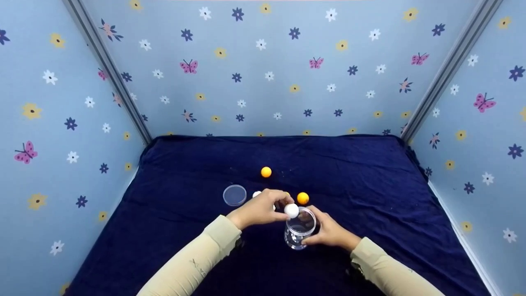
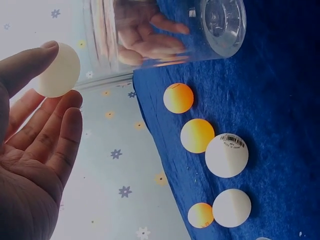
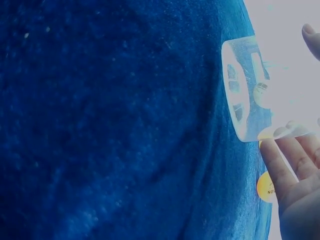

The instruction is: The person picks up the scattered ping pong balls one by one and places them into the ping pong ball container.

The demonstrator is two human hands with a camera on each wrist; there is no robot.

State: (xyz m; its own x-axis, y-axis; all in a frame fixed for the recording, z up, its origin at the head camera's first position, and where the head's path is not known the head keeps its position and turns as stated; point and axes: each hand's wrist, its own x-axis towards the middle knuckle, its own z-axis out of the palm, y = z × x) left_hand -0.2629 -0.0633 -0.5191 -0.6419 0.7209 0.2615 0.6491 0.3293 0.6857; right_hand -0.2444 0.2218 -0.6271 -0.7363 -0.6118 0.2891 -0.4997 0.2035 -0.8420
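My left hand (image 1: 267, 207) pinches a white ping-pong ball (image 1: 291, 211) between thumb and fingertips, right at the mouth of a clear plastic jar (image 1: 296, 238). The same ball (image 2: 59, 70) shows large in the left wrist view. Around the jar's side curl the fingers and thumb of my right hand (image 1: 331, 231), holding it upright and slightly tilted. Seen through its wall, the jar holds no ball. On the cloth beyond lie orange ping-pong balls, one (image 1: 303, 198) close behind the jar and another (image 1: 266, 172) farther back. Two white balls (image 2: 227, 155) (image 2: 232, 208) lie partly hidden behind my left hand in the head view.
A round clear lid (image 1: 234, 195) lies left of the balls. Dark blue cloth (image 1: 349, 176) covers the table. Flower-patterned walls (image 1: 263, 98) stand behind and at both sides.
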